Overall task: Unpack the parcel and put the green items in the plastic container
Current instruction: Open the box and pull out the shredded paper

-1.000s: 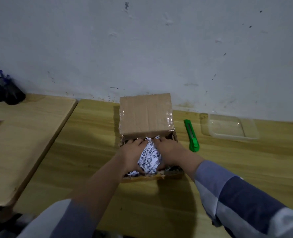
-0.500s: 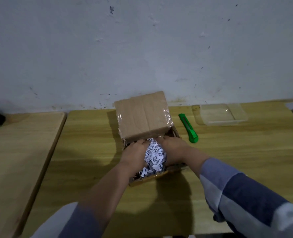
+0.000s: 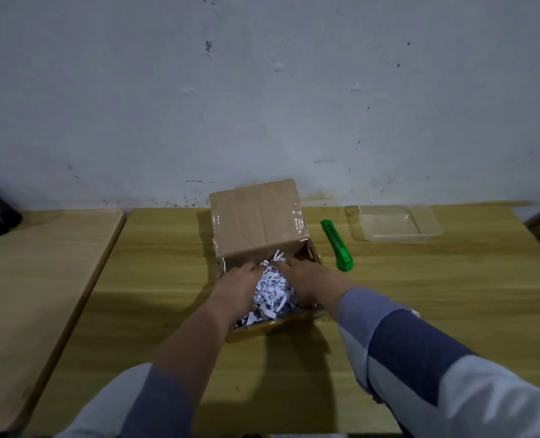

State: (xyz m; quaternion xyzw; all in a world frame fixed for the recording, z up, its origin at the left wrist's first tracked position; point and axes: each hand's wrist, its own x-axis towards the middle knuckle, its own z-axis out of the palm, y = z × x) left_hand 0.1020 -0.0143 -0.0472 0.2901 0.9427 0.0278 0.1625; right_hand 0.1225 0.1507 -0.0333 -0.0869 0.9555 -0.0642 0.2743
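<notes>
I see my left hand (image 3: pixel 235 287) and right hand (image 3: pixel 306 279) sunk in the shredded paper (image 3: pixel 272 290) of the open parcel (image 3: pixel 256 216), gathering it between them. Beyond, on the worktop (image 3: pixel 420 295), lie the green cutter (image 3: pixel 336 245) and, further right, the plastic container (image 3: pixel 395 223).

Brightness: dim indoor light, flat and bluish on the wall (image 3: pixel 262 90).
Source: seems to come from above and behind the person (no lamp in view).
Shadows: a dark shadow on the table (image 3: pixel 420 295) below the cardboard box (image 3: pixel 256 216) and between the arms; a softer one left of the box.
Glare: faint shine on the box's tape and on the plastic container (image 3: pixel 395 224).
Sharpness: soft throughout; shredded paper (image 3: pixel 272 289) reads as smeared strips.
Distortion: wide-angle bending of table edges near the frame sides.
</notes>
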